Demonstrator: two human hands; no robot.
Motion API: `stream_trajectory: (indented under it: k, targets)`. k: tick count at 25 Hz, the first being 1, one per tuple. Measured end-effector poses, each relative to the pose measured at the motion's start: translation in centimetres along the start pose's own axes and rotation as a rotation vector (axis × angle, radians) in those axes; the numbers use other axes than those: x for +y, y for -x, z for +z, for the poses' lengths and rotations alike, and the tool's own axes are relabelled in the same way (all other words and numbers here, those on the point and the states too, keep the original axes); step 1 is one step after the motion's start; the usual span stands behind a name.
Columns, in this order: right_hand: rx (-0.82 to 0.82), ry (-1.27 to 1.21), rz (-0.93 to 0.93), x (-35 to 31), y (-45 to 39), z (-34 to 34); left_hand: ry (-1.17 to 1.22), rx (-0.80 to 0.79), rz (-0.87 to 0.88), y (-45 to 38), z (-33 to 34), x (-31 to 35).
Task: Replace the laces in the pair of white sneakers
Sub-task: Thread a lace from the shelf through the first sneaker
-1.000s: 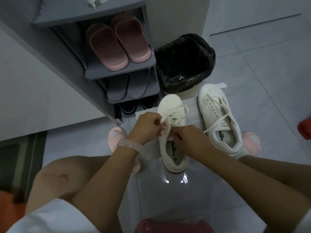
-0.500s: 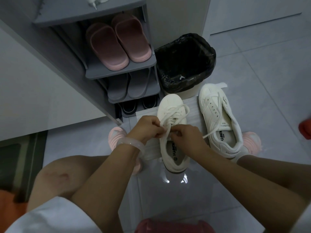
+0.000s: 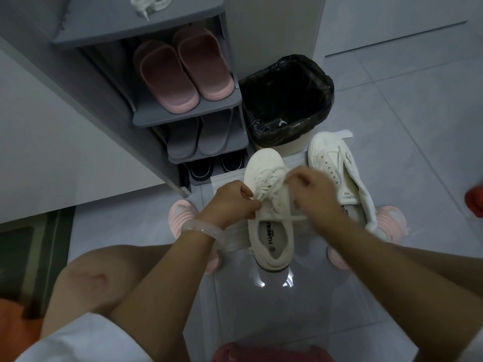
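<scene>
left hand (image 3: 230,202): fingers curled, pinching the lace (image 3: 264,189) at the left edge of the near sneaker (image 3: 269,205), about mid-shoe. clear bangle (image 3: 202,229) on that wrist.
right hand (image 3: 313,192): bit blurry, but the fingers are curled and pinching the same lace up above the tongue, a strand runs under the hand toward the right.
lace: white, crisscrossed over the front half of the near sneaker, loose and loopy between the two hands.
near sneaker: white, on the floor (image 3: 392,113) dead centre, toe pointing far, heel toward the person, opening showing a printed insole.
second sneaker (image 3: 337,173): just right of the first one, also toe-far, tongue flopped open, lace only loosely threaded. right forearm covers its near end.
paper (image 3: 298,163): pale sheet under both sneakers, a corner pokes out past the right toe.
bin (image 3: 287,100): black bag liner, standing right behind the sneaker toes.
rack (image 3: 183,118): grey shoe rack left of the bin. pink slippers (image 3: 183,71) on the upper shelf, grey ones (image 3: 201,137) below, dark pair at the bottom.
spare laces (image 3: 151,2): white bundle on the rack top, far edge of view.
feet: pink slippers (image 3: 183,215) on the person's feet, either side of the sneakers. bare knee near left.
</scene>
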State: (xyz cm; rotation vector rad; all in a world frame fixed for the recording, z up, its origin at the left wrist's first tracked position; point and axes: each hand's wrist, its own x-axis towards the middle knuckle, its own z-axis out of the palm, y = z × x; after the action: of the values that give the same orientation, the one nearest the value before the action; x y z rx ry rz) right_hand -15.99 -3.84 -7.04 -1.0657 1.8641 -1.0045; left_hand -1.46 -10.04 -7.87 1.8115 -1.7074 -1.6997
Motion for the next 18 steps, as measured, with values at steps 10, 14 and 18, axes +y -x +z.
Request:
stream_trajectory:
  k: [10,14,18]
  targets:
    - [-0.140,-0.573,0.337,-2.6,-2.6,-6.9,-0.157,-0.039,0.254,-0.2,0.1,0.3]
    - [-0.484,0.642,0.024,-2.4,-2.1,-7.0,-0.314,-0.113,0.204,-0.4,-1.2,0.3]
    - [-0.776,0.786,0.080,-2.2,-1.3,-6.3,-0.433,-0.207,0.193,-0.4,-1.6,0.3]
